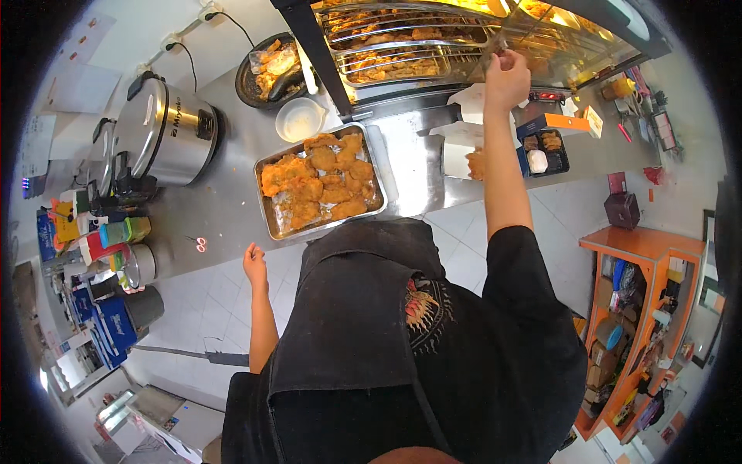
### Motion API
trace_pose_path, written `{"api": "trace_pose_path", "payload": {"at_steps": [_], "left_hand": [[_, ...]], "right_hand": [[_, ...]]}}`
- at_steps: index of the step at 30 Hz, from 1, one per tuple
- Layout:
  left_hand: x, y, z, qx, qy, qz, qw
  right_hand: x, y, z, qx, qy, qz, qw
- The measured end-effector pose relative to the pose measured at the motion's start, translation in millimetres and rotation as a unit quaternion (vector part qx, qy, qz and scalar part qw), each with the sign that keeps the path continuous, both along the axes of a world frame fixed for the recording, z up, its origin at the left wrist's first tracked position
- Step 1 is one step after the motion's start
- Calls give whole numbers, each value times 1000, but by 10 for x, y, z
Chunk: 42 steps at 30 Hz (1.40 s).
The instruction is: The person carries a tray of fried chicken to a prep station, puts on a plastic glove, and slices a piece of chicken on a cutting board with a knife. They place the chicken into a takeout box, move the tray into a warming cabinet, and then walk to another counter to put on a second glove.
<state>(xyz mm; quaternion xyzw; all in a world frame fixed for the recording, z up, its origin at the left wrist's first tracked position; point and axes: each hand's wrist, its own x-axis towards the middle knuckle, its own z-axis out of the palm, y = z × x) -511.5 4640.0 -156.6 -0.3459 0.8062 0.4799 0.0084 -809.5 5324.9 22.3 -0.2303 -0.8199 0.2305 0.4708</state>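
Note:
My right hand (508,80) is raised at the glass front of a lit food warmer (417,97). Its fingers are closed in a pinch at the glass edge, and what they grip cannot be made out. Fried chicken pieces fill the racks inside the warmer. My left hand (254,263) hangs just off the counter's front edge, fingers loosely bent and apart, with nothing in it. In front of me a metal tray (382,174) holds several breaded fried chicken pieces (318,178). Below my right forearm, an open white box (454,156) has a fried piece in it.
A black meal tray (562,160) with rice and an orange box (560,121) stand at right. A white bowl (300,120), a black basin (246,81) and a large steel rice cooker (174,139) are at left. Red-handled scissors (201,244) lie on the counter (232,209).

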Motion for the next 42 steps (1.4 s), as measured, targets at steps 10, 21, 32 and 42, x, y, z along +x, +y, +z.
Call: {"api": "trace_pose_path", "payload": {"at_steps": [10, 21, 32, 42], "left_hand": [[223, 14, -96, 13, 27, 28, 999], [386, 175, -130, 52, 50, 64, 995], [479, 205, -260, 73, 51, 69, 994], [159, 174, -136, 51, 55, 31, 997]], "right_hand": [[-77, 82, 219, -92, 86, -43, 991], [-501, -266, 856, -524, 195, 166, 812], [635, -1469, 1044, -621, 92, 308, 715], [883, -1725, 761, -598, 58, 272, 752]]}}
